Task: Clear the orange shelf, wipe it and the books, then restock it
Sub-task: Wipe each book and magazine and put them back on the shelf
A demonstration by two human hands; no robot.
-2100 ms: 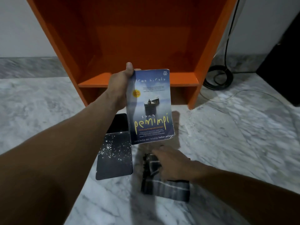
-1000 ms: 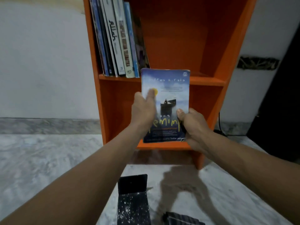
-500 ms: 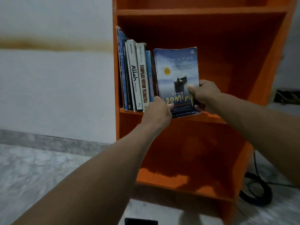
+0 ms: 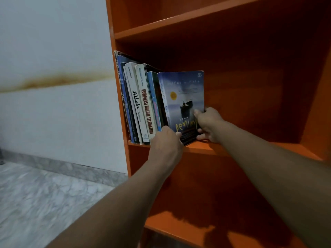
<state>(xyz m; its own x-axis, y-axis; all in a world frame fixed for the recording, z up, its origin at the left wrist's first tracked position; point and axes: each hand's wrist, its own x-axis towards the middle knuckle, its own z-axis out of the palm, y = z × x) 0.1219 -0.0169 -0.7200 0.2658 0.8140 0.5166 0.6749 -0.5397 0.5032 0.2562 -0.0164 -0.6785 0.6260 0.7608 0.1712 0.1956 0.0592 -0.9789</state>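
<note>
Restock step, as we judge it: the blue paperback (image 4: pixel 184 97) stands on the middle board of the orange shelf (image 4: pixel 215 149), at the right end of the row of books (image 4: pixel 139 104) that is packed against the shelf's left wall. Its spine is just beside the thin blue book (image 4: pixel 155 104) and its front cover is turned toward us. We can't tell whether it is flush with the row or splayed out a bit. The lower front corner sits about at the board's front edge, so we read it as not pushed home yet. The left hand (image 4: pixel 166 142) is curled round the lower spine corner and grips it, with the fingertips mostly hidden. The right hand (image 4: pixel 208 124) pinches the lower right edge, thumb on the cover and fingers tucked under and behind. Both hands hold the book and neither is free. For the next move, we think the outer edge has to swing in flat against the row, then the book slides back until its spine lines up with the others, then the hands let go one at a time. The cover is soft and could fold at the bottom corner. The row leans, with nothing bracing its right side, so it may tip on release. No pile of books is in view, so we can't tell how much restocking is left.
</note>
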